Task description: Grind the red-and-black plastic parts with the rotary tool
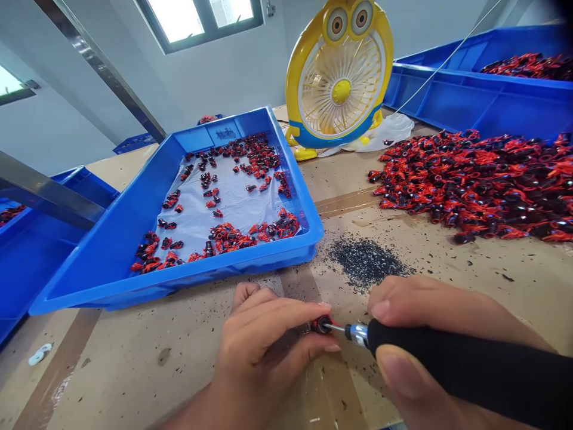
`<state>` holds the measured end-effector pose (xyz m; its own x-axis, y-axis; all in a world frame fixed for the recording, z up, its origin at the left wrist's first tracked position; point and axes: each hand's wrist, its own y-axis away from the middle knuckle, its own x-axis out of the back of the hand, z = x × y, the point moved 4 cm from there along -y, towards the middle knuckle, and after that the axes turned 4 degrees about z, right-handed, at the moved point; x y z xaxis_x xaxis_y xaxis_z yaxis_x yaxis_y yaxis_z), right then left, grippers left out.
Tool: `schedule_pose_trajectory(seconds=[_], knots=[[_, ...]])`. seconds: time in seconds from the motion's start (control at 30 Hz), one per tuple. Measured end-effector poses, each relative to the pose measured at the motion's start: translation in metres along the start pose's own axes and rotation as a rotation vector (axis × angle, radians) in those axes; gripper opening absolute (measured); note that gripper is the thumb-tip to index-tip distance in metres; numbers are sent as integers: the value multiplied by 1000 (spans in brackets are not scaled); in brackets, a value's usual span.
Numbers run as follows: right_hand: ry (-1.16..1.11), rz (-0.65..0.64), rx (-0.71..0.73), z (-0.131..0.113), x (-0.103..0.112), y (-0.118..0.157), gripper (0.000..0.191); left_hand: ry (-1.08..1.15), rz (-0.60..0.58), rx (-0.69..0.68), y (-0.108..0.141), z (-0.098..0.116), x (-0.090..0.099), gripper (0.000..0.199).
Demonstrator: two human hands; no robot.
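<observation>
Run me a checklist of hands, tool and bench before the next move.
1. Left hand has the small red-and-black piece between thumb and fingers: ok.
2. Right hand has a grip on the black-handled tool: ok.
3. Tool's thin metal tip lined up with the piece's end: ok.
4. How deep the tip sits: cannot tell; the end is too small.
5. Bench clean around the hands: not ok, black shavings lie beyond them.

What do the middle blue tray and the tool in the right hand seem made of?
The tray looks like semi-glossy molded plastic: smooth, evenly blue, with soft highlights. The tool has a matte black grip, perhaps foam or rubber, showing almost no reflections; its collar gleams silver, so probably metal.
</observation>
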<state>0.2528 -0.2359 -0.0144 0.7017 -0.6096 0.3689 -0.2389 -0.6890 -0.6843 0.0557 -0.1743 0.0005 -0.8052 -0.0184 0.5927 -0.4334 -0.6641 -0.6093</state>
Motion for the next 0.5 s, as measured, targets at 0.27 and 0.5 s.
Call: schedule_pose_trajectory(seconds=[0.27,0.5], knots=[[-47,-65,144,4,-6,-4,22,-28,24,8,0,0,-1,10],[-92,103,-199,-17,-12,-3,17,-41,34,15,0,0,-1,17]])
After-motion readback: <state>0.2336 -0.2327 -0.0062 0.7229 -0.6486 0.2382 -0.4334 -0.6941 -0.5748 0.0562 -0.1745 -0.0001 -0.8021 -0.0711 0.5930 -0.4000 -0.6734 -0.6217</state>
